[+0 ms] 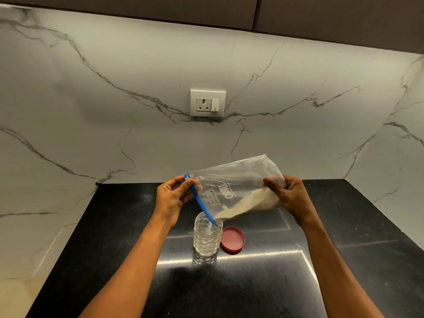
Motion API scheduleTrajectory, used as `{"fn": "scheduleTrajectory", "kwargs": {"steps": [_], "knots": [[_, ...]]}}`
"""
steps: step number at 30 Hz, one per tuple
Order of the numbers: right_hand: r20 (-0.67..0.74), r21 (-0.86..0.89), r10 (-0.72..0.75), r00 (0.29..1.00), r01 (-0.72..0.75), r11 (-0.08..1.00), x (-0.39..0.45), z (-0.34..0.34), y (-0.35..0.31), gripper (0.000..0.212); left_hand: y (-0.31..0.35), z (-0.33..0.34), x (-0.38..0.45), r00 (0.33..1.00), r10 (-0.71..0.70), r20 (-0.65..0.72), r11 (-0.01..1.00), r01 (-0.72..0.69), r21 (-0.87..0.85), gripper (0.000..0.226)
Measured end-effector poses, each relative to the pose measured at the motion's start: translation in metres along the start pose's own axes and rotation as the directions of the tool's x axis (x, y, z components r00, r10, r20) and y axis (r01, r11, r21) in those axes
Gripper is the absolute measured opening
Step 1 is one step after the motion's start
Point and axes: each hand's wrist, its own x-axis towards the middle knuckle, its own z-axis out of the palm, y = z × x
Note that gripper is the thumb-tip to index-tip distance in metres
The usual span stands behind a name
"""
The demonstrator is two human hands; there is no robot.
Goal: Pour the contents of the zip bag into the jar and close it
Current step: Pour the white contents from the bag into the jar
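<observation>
A clear zip bag (236, 180) with a blue zip strip and a handwritten label is held tilted above a clear textured jar (207, 237) on the black counter. My left hand (174, 198) grips the bag's upper zip corner. My right hand (291, 198) holds the raised bottom end. Off-white powder (252, 204) lies along the bag's lower side and runs down to the lower zip corner, which sits at the jar's open mouth. A thin white stream falls into the jar, which holds some powder. The red lid (232, 239) lies upside down just right of the jar.
The black stone counter (128, 226) stretches left, right and toward me around the jar. A white marble wall rises behind and on both sides, with a socket and switch plate (207, 103) at the back. Dark cabinets hang overhead.
</observation>
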Motion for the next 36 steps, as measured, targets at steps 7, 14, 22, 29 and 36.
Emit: {"fn": "scheduleTrajectory", "kwargs": {"steps": [7, 14, 22, 29, 36], "knots": [[0.035, -0.040, 0.002, 0.999, 0.000, 0.999, -0.001, 0.000, 0.002, 0.066, -0.002, -0.002, -0.002, 1.000, 0.005, 0.003, 1.000, -0.005, -0.005, 0.025], [0.022, -0.048, 0.016, 1.000, -0.015, 0.999, 0.000, 0.000, -0.001, 0.032, -0.002, -0.001, -0.002, 1.000, 0.002, -0.006, 1.000, -0.002, -0.015, 0.025], [0.020, -0.041, 0.026, 0.999, -0.025, 0.999, 0.000, 0.004, -0.005, 0.014, 0.000, 0.001, -0.002, 1.000, 0.005, -0.014, 0.999, -0.005, -0.048, 0.027], [0.005, -0.020, 0.018, 1.000, -0.018, 1.000, -0.002, 0.005, -0.015, 0.008, -0.001, -0.002, 0.000, 0.999, -0.013, -0.033, 0.997, 0.011, -0.076, 0.025], [-0.017, -0.030, 0.025, 1.000, -0.026, 0.999, -0.007, 0.006, -0.017, 0.004, -0.002, -0.001, -0.002, 0.999, -0.016, -0.036, 0.998, 0.013, -0.066, 0.017]]}}
